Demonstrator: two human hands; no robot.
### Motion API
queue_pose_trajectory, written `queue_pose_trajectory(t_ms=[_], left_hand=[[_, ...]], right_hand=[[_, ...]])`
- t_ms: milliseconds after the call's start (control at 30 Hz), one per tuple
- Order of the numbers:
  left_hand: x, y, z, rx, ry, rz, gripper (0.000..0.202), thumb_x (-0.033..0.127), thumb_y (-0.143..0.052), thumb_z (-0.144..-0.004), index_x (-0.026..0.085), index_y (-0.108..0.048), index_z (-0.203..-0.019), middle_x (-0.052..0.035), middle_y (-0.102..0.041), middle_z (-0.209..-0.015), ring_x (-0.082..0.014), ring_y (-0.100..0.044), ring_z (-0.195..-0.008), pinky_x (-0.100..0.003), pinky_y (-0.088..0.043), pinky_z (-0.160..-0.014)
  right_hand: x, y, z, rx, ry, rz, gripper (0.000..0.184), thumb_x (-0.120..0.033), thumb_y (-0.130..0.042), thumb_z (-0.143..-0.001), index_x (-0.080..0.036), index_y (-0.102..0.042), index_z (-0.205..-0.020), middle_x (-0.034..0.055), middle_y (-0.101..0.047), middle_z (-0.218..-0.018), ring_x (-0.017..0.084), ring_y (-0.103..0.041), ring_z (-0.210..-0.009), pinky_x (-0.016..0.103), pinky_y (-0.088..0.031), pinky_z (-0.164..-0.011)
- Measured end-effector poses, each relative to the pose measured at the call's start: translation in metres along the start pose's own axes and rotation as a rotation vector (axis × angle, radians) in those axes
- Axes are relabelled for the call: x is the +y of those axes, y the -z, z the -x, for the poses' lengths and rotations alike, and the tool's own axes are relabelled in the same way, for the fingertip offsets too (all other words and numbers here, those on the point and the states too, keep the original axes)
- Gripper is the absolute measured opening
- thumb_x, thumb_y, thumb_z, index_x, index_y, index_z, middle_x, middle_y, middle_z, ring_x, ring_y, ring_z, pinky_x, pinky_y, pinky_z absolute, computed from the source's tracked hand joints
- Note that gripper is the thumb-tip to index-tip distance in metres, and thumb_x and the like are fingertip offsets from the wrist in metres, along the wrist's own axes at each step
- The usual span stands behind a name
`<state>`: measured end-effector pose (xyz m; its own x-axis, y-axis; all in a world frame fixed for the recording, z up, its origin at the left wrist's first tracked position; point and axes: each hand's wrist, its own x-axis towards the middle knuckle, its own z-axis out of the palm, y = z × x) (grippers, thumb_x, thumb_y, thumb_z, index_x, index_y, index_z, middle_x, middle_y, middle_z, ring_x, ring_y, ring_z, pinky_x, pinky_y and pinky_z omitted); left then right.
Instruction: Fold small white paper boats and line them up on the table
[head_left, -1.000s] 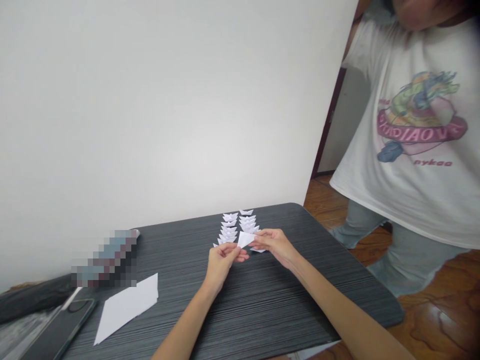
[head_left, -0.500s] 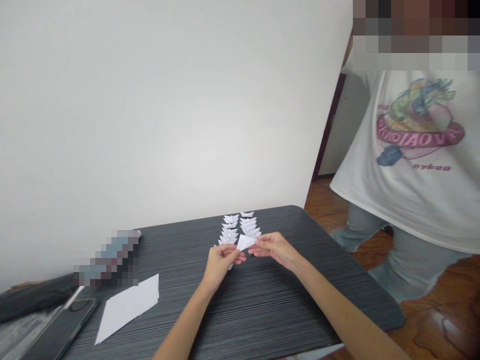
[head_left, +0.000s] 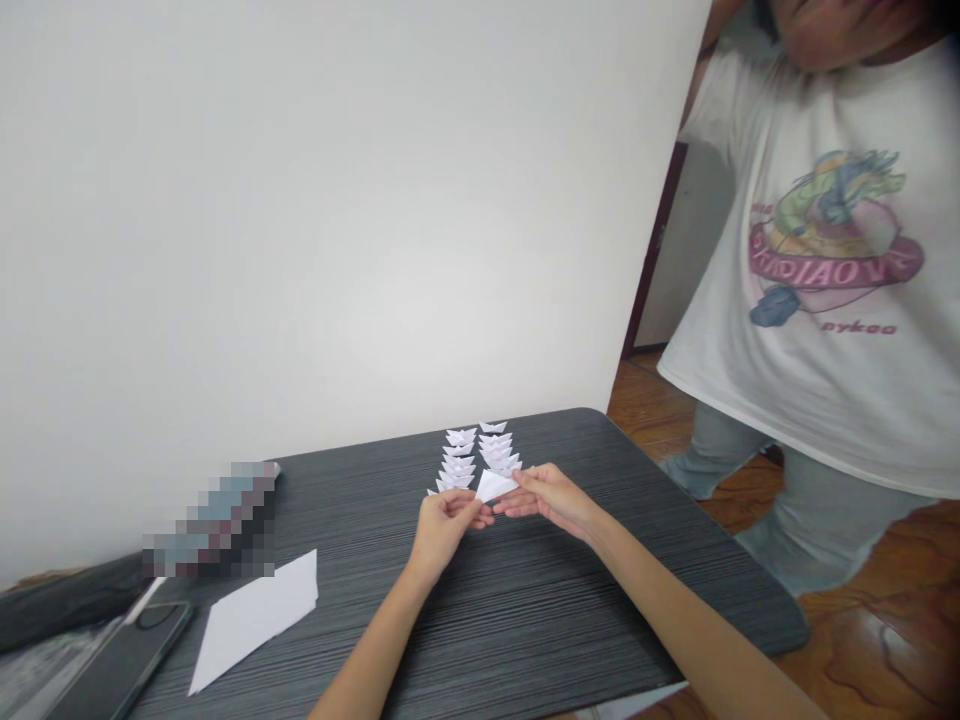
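A small piece of folded white paper (head_left: pixel 495 486) is stretched between my two hands, a little above the dark table (head_left: pixel 555 600). My left hand (head_left: pixel 447 520) pinches its left corner between thumb and fingers. At its right end, my right hand (head_left: pixel 551 500) grips the other corner, the lower fingers curled beneath. Just beyond the hands, folded paper boats stand in two rows, a left row (head_left: pixel 459 452) and a right row (head_left: pixel 496 445). My hands and the held paper hide the near ends of both rows.
Sheets of white paper (head_left: pixel 259 620) lie on the table's left side. Nearer the left corner is a dark phone (head_left: pixel 120 660), with a long black object (head_left: pixel 71 597) beside the wall (head_left: pixel 337 250). A person in a printed white shirt (head_left: pixel 825 300) stands beyond the table's right edge.
The folded paper has turned slightly in my fingers, and both hands keep their grip. The standing person's position has shifted slightly in view.
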<state>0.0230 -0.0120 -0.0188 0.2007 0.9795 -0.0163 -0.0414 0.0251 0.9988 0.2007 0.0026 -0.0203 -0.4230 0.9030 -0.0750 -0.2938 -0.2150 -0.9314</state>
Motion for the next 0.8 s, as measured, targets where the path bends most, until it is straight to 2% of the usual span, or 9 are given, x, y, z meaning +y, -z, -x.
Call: queue_pose_trajectory(t_ms=[233,333,433,567,633,800], left_hand=[[-0.0005,0.0019,-0.0007,0.023,0.032,0.027,0.029,0.031,-0.068,-0.06,0.007,-0.059,-0.074,-0.0107,-0.068,-0.064,-0.0191,-0.065,-0.059,-0.027,-0.051,-0.058],[-0.0002,0.0013,-0.0007,0.011,0.039,0.029,0.029,0.03,-0.067,-0.061,0.007,-0.057,-0.075,-0.0102,-0.067,-0.063,-0.0187,-0.065,-0.058,-0.026,-0.05,-0.057],[0.0009,0.0001,0.0,-0.027,0.021,0.001,0.029,0.032,-0.066,-0.062,0.008,-0.055,-0.077,-0.0066,-0.065,-0.056,-0.0165,-0.062,-0.049,-0.023,-0.047,-0.048],[0.0014,-0.0013,0.0009,-0.139,-0.008,-0.036,0.031,0.036,-0.062,-0.065,0.01,-0.053,-0.079,-0.0029,-0.061,-0.05,-0.0133,-0.057,-0.04,-0.021,-0.041,-0.04],[0.0008,-0.0016,0.001,-0.163,-0.031,-0.057,0.029,0.037,-0.06,-0.067,0.01,-0.054,-0.076,-0.0031,-0.061,-0.052,-0.0121,-0.056,-0.04,-0.02,-0.041,-0.04],[0.0009,-0.002,0.0014,-0.121,-0.074,-0.073,0.027,0.037,-0.058,-0.069,0.011,-0.055,-0.075,-0.0025,-0.06,-0.054,-0.0113,-0.056,-0.041,-0.02,-0.041,-0.041]], right_hand=[[0.0015,0.0019,-0.0023,0.035,0.062,0.114,0.035,-0.037,-0.062,-0.069,-0.005,-0.064,-0.082,0.0158,-0.068,-0.079,0.02,-0.066,-0.068,0.027,-0.054,-0.061],[0.0011,0.0015,-0.0033,0.084,0.088,0.185,0.036,-0.038,-0.063,-0.066,-0.004,-0.063,-0.079,0.0146,-0.068,-0.072,0.02,-0.066,-0.061,0.027,-0.053,-0.054],[0.003,-0.0008,-0.004,0.085,0.122,0.24,0.035,-0.039,-0.061,-0.067,-0.005,-0.061,-0.073,0.0116,-0.067,-0.063,0.018,-0.065,-0.054,0.025,-0.052,-0.049],[0.0068,-0.0053,-0.0037,-0.001,0.156,0.291,0.036,-0.043,-0.056,-0.07,-0.007,-0.058,-0.066,0.0074,-0.064,-0.057,0.015,-0.062,-0.045,0.022,-0.047,-0.04],[0.0067,-0.0068,-0.0029,-0.026,0.163,0.27,0.036,-0.043,-0.054,-0.072,-0.007,-0.057,-0.069,0.0068,-0.064,-0.057,0.014,-0.061,-0.044,0.021,-0.046,-0.039],[0.0053,-0.0072,-0.0032,-0.037,0.197,0.203,0.033,-0.036,-0.058,-0.07,-0.008,-0.058,-0.086,0.0073,-0.065,-0.066,0.013,-0.062,-0.051,0.021,-0.045,-0.045]])
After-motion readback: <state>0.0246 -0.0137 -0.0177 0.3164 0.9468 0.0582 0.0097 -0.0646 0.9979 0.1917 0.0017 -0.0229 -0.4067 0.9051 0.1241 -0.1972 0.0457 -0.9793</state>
